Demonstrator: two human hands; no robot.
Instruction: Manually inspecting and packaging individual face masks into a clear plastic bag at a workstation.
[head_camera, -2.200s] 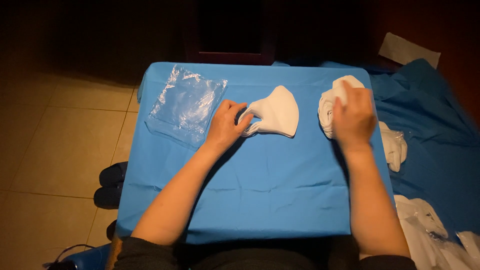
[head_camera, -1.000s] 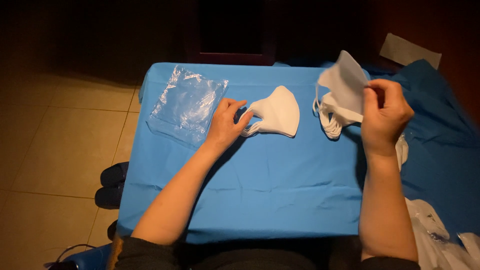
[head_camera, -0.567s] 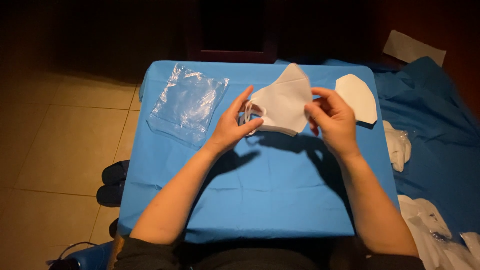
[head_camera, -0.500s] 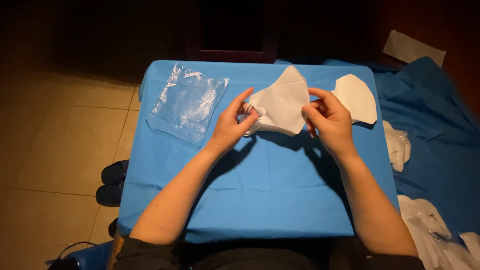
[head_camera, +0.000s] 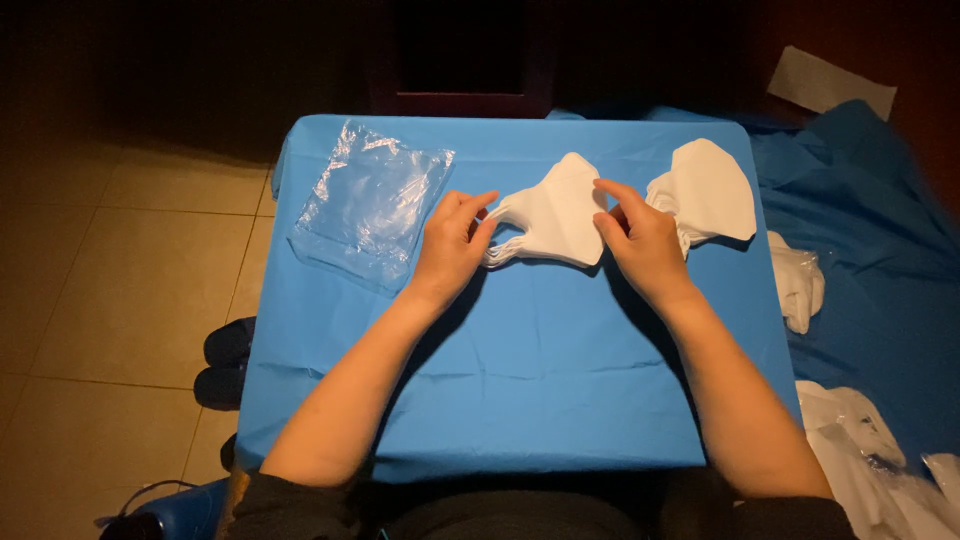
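Left hand (head_camera: 452, 243): fingertips pinched on the left edge of a white folded mask (head_camera: 552, 215), right where its ear loops (head_camera: 497, 256) bunch up. Right hand (head_camera: 640, 245): fingers closed on the mask's right edge, thumb on top, index along the upper rim. Both hands grip the same mask, one on each side.

Mask sits at the far middle of the blue-covered table (head_camera: 520, 370), flat or just off the cloth; cannot tell which. Pointed end faces away from the person.

Just right of the right hand: a stack of more white masks (head_camera: 710, 190), touching or nearly touching the knuckles.

Left of the left hand: a clear plastic bag (head_camera: 372, 205), flat on the cloth, near the far-left corner, close to the fingers but apart.

Off the table's right edge: blue cloth (head_camera: 870, 260) with crumpled white wrappers (head_camera: 798, 282) on it. Tiled floor (head_camera: 110, 280) on the left, dark shoes (head_camera: 225, 360) beside the table.
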